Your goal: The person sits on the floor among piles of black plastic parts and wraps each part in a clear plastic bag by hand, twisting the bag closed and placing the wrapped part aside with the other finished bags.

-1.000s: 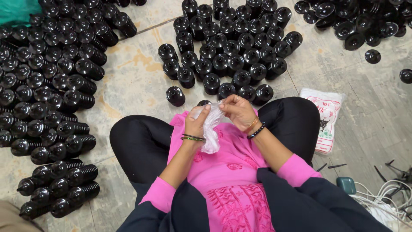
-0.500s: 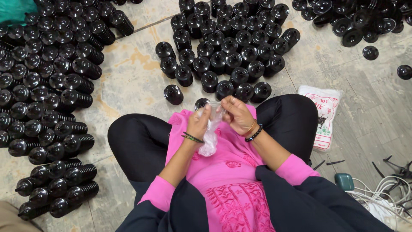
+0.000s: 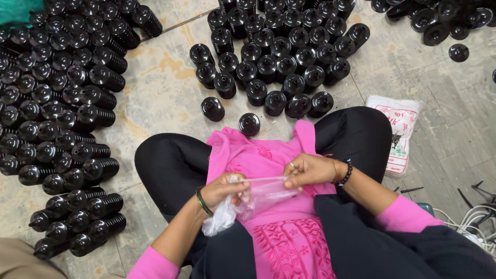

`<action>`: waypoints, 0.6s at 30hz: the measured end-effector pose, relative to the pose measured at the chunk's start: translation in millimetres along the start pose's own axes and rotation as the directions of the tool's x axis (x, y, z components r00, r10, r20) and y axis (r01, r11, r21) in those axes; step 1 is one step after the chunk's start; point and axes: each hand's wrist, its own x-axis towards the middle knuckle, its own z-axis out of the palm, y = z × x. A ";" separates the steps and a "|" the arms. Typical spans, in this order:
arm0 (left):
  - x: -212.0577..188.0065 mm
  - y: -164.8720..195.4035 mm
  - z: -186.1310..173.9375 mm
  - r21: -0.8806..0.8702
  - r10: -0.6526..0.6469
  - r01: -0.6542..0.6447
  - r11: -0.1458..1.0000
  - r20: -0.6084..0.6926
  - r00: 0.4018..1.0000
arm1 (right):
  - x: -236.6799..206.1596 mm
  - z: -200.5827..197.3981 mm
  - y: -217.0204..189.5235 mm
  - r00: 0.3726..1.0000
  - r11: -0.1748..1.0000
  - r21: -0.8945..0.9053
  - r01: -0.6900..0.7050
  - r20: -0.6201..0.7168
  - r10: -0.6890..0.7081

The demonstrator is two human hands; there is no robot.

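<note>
Clear plastic bag [image 3: 261, 194] stretched between left hand [image 3: 223, 190], right hand [image 3: 306, 170]

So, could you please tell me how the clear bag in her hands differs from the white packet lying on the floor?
The clear plastic bag is see-through and unprinted, while the white packet is opaque with red print. The clear bag is held up over the lap, stretched between the left hand and right hand; the white packet lies flat on the floor beside the knee, untouched. Both are soft plastic.
</note>
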 end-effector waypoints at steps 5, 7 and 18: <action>4.2 46.9 -15.2 0.029 0.163 -0.173 0.984 0.220 0.962 | 18.1 -8.3 -8.2 0.920 0.803 0.453 0.387 -0.253 -0.300; 4.0 68.1 -18.8 0.111 0.187 -0.224 0.968 0.272 0.944 | 28.6 -13.2 -17.0 0.900 0.737 0.522 0.429 -0.317 -0.300; -32.0 51.9 1.8 0.329 -0.127 0.115 0.937 0.016 0.992 | -14.5 -0.5 -25.5 0.994 0.993 -0.057 -0.101 -0.048 0.099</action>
